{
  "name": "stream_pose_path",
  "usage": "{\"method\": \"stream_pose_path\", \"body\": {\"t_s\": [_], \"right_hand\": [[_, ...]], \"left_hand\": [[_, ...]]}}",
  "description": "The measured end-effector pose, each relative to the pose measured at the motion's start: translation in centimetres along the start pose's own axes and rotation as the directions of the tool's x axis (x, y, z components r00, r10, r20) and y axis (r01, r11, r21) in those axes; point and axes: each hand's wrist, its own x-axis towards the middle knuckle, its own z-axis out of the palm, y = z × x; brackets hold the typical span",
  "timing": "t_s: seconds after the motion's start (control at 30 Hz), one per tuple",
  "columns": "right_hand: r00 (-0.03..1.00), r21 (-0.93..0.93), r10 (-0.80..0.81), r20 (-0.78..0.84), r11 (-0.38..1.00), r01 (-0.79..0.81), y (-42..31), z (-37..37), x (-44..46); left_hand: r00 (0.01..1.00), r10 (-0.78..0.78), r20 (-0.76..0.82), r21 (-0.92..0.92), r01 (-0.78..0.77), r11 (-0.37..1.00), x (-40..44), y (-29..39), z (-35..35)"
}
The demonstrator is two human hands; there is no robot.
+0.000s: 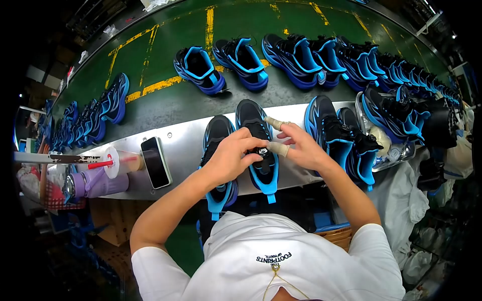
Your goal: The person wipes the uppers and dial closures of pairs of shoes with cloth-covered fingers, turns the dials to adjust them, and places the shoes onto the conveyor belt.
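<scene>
A black sneaker with bright blue lining (265,175) stands on the metal bench edge in front of me, toe pointing away. My left hand (233,156) is bent over its tongue, thumb and fingertips closed around the top beside a round white-marked label. My right hand (301,146) is at the shoe's right side, with beige coverings on two fingers. Those two fingers are spread apart, one by the laces and one by the label. Another matching sneaker (217,131) stands just left, partly hidden under my left hand and forearm.
Several matching sneakers (293,60) line the green conveyor (165,35) beyond; more stand at left (114,103). Two sneakers (329,125) stand right, near a sneaker on a clear tray (394,115). A phone (156,163), a drink cup (120,162) and a purple bottle (103,183) are left.
</scene>
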Motion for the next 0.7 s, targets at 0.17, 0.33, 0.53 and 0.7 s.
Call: {"method": "stream_pose_path", "body": {"t_s": [0.17, 0.33, 0.53, 0.7], "right_hand": [[0.999, 0.017, -0.019, 0.035, 1.0, 0.019, 0.7, 2.1, 0.8], [0.994, -0.133, -0.097, -0.046, 0.987, 0.09, -1.6, 0.8, -0.3], [0.974, -0.236, -0.218, 0.061, 0.945, 0.226, -4.3, 2.1, 2.9], [0.939, -0.679, -0.309, 0.151, 0.658, 0.325, -2.7, 5.9, 10.2]], "left_hand": [[0.996, 0.05, 0.077, 0.053, -0.055, 0.997, 0.4, -0.5, -0.2], [0.959, -0.04, -0.281, -0.087, 0.016, 0.996, -2.9, 0.1, -3.1], [0.966, -0.186, -0.179, -0.054, 0.179, 0.982, -7.9, -0.7, -1.7], [0.993, 0.098, -0.062, 0.059, -0.095, 0.994, -7.3, -1.1, -1.9]]}}
